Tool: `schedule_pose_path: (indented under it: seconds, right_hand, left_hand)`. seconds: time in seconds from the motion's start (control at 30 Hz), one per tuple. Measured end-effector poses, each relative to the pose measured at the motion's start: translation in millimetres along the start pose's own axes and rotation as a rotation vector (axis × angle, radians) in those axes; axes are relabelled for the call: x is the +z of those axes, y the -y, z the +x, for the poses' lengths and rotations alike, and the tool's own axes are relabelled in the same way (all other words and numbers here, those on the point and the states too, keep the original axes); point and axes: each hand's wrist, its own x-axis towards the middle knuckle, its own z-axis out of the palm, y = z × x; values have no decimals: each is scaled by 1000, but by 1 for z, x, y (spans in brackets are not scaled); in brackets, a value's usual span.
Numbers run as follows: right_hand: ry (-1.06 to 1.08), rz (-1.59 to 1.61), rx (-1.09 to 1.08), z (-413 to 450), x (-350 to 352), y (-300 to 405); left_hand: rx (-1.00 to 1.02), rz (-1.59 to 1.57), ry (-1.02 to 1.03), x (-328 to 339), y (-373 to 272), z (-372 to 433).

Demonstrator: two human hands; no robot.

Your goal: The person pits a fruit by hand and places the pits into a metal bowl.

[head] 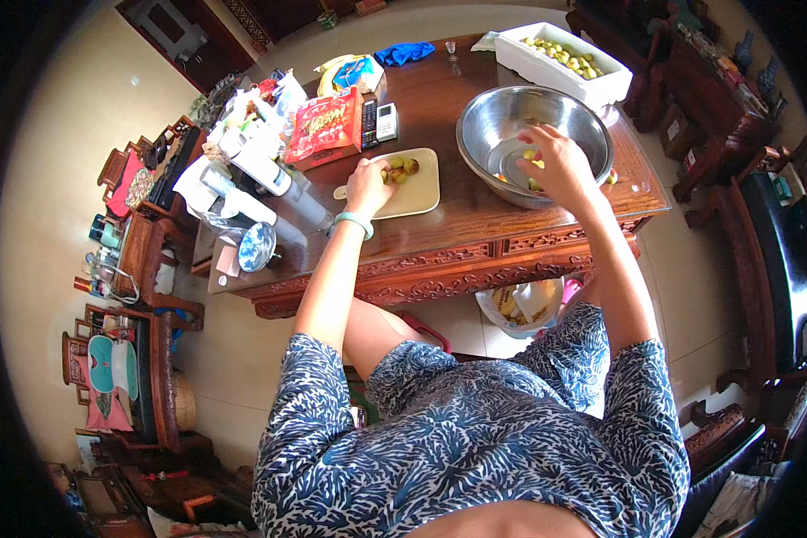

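Observation:
My left hand (368, 185), with a pale green bangle at its wrist, reaches over the left side of a cream rectangular tray (417, 196). Its fingertips are at a small cluster of green-and-brown fruits (398, 169) on the tray; whether they grip one is hidden. Over a large stainless steel bowl (474, 138) is my right hand (559, 163), fingers spread and partly curled. Several yellow-green fruits (531, 156) show in the bowl under and beside this hand, which hides part of the inside. I see nothing held in it.
A white foam box (545, 72) of similar fruits stands behind the bowl on the carved wooden table (437, 245). Left of the tray are a red box (326, 128), remote controls (378, 122), bottles and bags. One fruit (612, 176) lies right of the bowl. A lined bin (521, 309) sits below.

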Motion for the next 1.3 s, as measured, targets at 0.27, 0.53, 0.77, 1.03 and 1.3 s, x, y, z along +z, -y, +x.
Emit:
schedule_pose_path:
  seconds: [0.27,0.53,0.77,1.03,1.3]
  right_hand:
    - [-107,369,-162,-34,24,76]
    - [-260,747,-50,-46,45,102]
    - [-310,722,-208,-50,39,100]
    - [-403,744,-140,-53,40,100]
    - [-410,440,-140,-48,14,95]
  left_hand:
    - [-77,-596,-41,-31,-32,-18]
    - [-198,-2007,228,-91,-151,-87]
    - [-219,-2404,409,-84,-162,-100]
    - [-218,-2481,490,-85,-182,-104]
    - [-274,-1964,342,-80,-163,-97]
